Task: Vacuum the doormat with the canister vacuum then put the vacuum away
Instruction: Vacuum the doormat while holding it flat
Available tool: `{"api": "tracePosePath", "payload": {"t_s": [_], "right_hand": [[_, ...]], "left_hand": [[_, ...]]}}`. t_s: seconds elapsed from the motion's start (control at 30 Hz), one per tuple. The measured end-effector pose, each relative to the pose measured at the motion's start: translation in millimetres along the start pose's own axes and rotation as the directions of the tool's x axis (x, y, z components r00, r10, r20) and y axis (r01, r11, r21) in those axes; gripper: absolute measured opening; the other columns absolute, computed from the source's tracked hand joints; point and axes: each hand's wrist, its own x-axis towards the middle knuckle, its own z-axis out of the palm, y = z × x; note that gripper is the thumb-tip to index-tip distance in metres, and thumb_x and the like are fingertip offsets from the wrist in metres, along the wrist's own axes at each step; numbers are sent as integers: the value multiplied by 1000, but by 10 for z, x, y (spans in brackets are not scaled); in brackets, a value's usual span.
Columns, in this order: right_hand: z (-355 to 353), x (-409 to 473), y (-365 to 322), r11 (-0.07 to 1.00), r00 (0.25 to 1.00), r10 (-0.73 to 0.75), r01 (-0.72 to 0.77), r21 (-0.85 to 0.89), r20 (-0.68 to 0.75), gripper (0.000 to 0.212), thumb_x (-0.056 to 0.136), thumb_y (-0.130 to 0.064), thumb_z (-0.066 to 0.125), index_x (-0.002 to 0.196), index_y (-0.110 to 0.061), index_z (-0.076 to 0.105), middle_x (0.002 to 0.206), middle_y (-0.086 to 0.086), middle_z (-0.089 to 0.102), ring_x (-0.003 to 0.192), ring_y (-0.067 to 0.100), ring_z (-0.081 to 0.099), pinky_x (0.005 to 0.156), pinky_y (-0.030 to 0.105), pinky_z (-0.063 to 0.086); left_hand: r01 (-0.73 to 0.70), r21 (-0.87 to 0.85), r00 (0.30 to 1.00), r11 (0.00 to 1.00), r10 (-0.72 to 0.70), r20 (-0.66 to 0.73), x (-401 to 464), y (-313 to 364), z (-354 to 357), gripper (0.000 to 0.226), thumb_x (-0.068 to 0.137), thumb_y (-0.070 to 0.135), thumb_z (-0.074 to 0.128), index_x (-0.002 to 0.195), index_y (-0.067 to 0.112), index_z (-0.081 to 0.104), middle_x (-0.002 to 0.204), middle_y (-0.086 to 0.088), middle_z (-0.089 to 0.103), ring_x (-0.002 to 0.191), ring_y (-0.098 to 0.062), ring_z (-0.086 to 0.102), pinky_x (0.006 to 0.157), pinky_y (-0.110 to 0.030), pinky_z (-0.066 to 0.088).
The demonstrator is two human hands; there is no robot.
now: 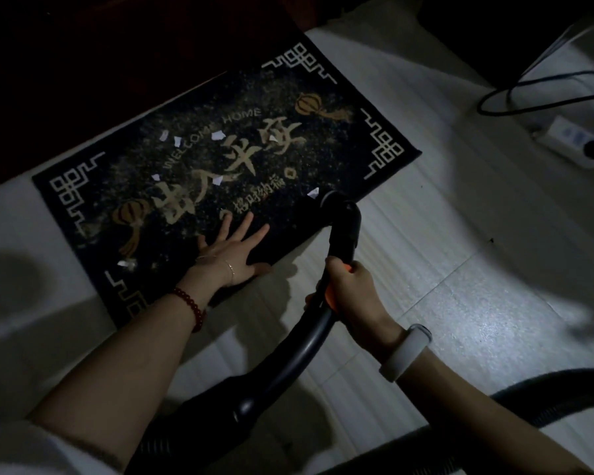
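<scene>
A dark doormat [275, 108] with gold patterns and "WELCOME HOME" lies slanted on the pale floor. Several white paper scraps [217, 135] are scattered on it. My left hand [234, 252] lies flat on the mat's near edge, fingers spread. My right hand [348, 286] grips the curved black vacuum handle [309, 341], by its orange part. The nozzle tip [340, 207] rests at the mat's near right edge, beside one paper scrap [312, 193]. The ribbed vacuum hose [542, 385] curves along the bottom right.
A white power strip [563, 137] with a black plug and a looping dark cable [528, 97] lies on the floor at the upper right. A dark door or furniture [117, 46] borders the mat's far side. Pale tiled floor [460, 252] spreads to the right.
</scene>
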Motion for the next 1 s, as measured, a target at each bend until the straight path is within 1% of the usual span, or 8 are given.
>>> {"api": "tracePosePath", "payload": {"t_s": [0.17,0.3,0.43,0.57,0.67,0.77,0.9,1.0], "right_hand": [[-162,107,-172,994,983,-98,105,34,-158,14,90,-16,47,78,-10,42,72,12,46,43,22,59,59,45,53],[-225,373,-417,986,946,-157,135,-93,-285,27,84,-18,52,60,-14,40,63,7,44,66,32,53,77,61,50],[-147,539,-595,973,936,-206,166,-159,-285,29,86,-25,54,60,-15,46,60,3,47,59,21,50,61,38,47],[-59,541,-730,923,973,-90,163,350,-215,17,89,-19,56,80,-5,50,68,8,54,53,21,57,56,31,53],[-32,504,-751,730,997,-74,65,681,-15,17,91,-20,52,97,-5,46,67,7,49,43,15,53,46,22,51],[4,455,-758,772,996,-73,25,635,49,19,91,-22,51,100,-8,42,61,7,47,44,16,52,47,23,51],[47,340,-1170,873,962,-181,252,417,-203,12,89,-11,53,84,-7,43,55,9,49,38,16,50,41,23,47],[42,166,-1790,910,902,-357,395,130,-243,12,85,-16,57,86,-14,44,76,12,55,64,23,57,64,39,54]], "left_hand": [[-37,-246,999,968,29,-36,-44,-206,-20,63,92,48,43,146,33,15,156,8,-12,142,-14,-15,117,-45,7],[-38,-453,999,891,17,-50,-174,-141,-13,56,93,45,42,143,25,29,157,4,3,144,-14,-4,117,-35,7],[-150,-760,972,632,235,4,-504,114,-140,53,93,44,40,138,16,41,143,3,40,130,-5,34,106,-17,22],[-246,-801,947,546,313,-77,-742,315,-276,50,74,59,54,73,9,58,72,4,57,71,-2,53,72,-24,41],[-276,-815,943,510,308,-126,-798,370,-384,77,62,62,62,77,-13,53,71,-12,58,69,-20,57,69,-33,45],[-307,-835,939,457,291,-186,-886,423,-464,84,58,63,63,80,-18,54,71,-18,59,65,-24,56,67,-37,43],[-376,-816,926,440,200,-320,-975,593,-625,79,59,64,60,70,-14,54,66,-12,57,63,-18,52,64,-32,39],[-371,-835,925,405,85,-370,-1046,822,-955,49,65,61,60,53,14,55,57,11,55,63,-7,51,66,-26,38]]}}
